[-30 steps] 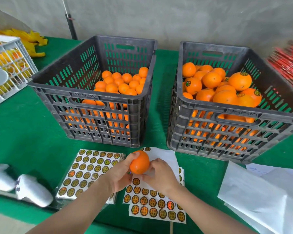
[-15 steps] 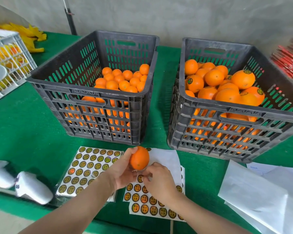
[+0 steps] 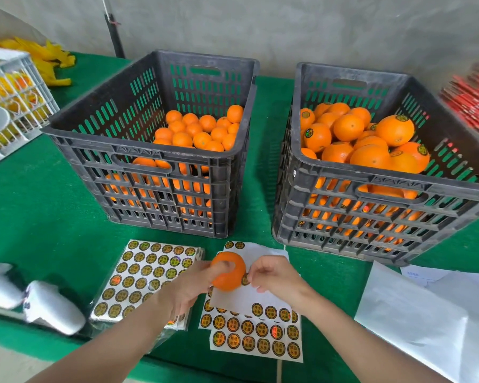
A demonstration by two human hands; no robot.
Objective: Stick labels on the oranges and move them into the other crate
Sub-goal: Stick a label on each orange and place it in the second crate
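Left grip (image 3: 188, 286) curled (right grip (image 3: 277, 277) pinching).

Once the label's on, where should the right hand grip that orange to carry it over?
Probably its bare top, from above and the right. The left hand wraps the orange from the left, thumb across its front, and the label sits at its right edge by the right hand; the round top is free.

Round labels (image 3: 263, 329) on the front sheet (image 3: 241, 334) read roughly "精品水果".
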